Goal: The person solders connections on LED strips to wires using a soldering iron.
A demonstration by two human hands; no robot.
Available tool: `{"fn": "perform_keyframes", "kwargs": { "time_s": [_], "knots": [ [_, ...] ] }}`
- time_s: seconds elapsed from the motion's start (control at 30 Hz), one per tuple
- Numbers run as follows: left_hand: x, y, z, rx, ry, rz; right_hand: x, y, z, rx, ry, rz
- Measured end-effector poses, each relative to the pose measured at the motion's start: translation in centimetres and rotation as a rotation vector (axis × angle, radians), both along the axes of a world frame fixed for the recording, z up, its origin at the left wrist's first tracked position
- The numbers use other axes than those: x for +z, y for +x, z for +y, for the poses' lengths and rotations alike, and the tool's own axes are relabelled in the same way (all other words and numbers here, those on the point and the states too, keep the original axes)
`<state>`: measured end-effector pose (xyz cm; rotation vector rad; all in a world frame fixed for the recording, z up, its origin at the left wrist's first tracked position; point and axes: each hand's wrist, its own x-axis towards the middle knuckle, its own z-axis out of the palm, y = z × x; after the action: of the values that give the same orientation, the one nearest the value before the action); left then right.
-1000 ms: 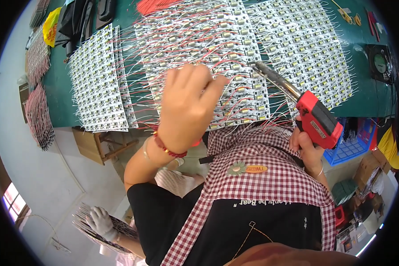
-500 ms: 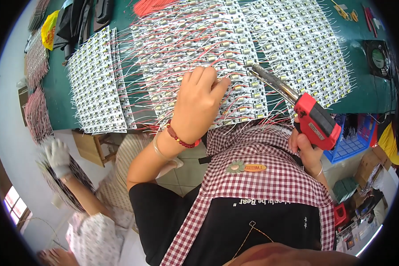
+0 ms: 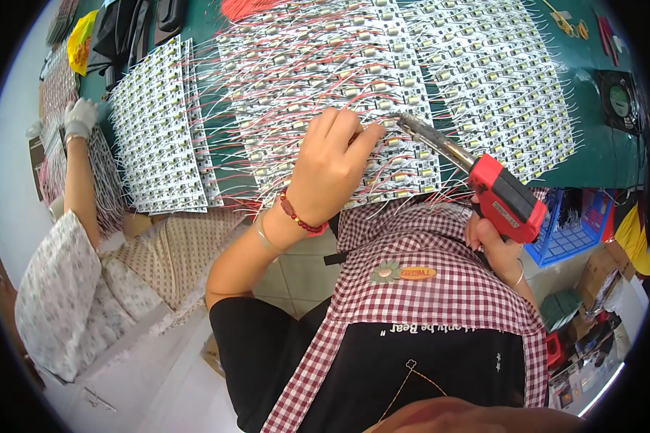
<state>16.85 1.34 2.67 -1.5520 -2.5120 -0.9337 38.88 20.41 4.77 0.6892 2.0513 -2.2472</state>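
Note:
My right hand (image 3: pixel 492 239) is wrapped round the grip of a red and black soldering gun (image 3: pixel 511 202). The gun's metal barrel slants up and left, and its tip is just beside my left fingertips. My left hand (image 3: pixel 331 164) is closed in a pinch over the middle sheet of circuit boards (image 3: pixel 318 72), with thumb and forefinger on what looks like a thin wire; the fingers partly hide it. Small components sit in rows on the white boards, and red and white wires trail from them.
Another sheet of boards (image 3: pixel 159 130) lies left, and one (image 3: pixel 495 86) lies right. Red wires (image 3: pixel 245 9) are bundled at the back. A black fan-like device (image 3: pixel 618 101) and scissors (image 3: pixel 574 27) lie far right. On the left, a co-worker's gloved hand (image 3: pixel 81 117) touches hanging wired boards (image 3: pixel 105 180).
The soldering gun has shifted slightly left, its tip closer to my left fingertips. My left hand has moved slightly right. The co-worker's gloved hand has gone up to the table's left edge.

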Motion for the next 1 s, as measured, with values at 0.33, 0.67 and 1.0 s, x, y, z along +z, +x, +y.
{"fn": "perform_keyframes", "kwargs": {
  "time_s": [0.33,0.67,1.0],
  "knots": [
    [0.3,-0.2,0.0,-0.039,0.013,-0.148,0.3,-0.4,0.1,-0.109,-0.071,0.045],
    [1.2,-0.2,0.0,0.019,-0.164,0.144,0.4,-0.6,0.1,-0.088,-0.071,0.033],
    [0.9,-0.2,-0.4,-0.005,-0.043,0.104,0.3,-0.1,0.1,-0.047,-0.075,0.007]
  ]
}}
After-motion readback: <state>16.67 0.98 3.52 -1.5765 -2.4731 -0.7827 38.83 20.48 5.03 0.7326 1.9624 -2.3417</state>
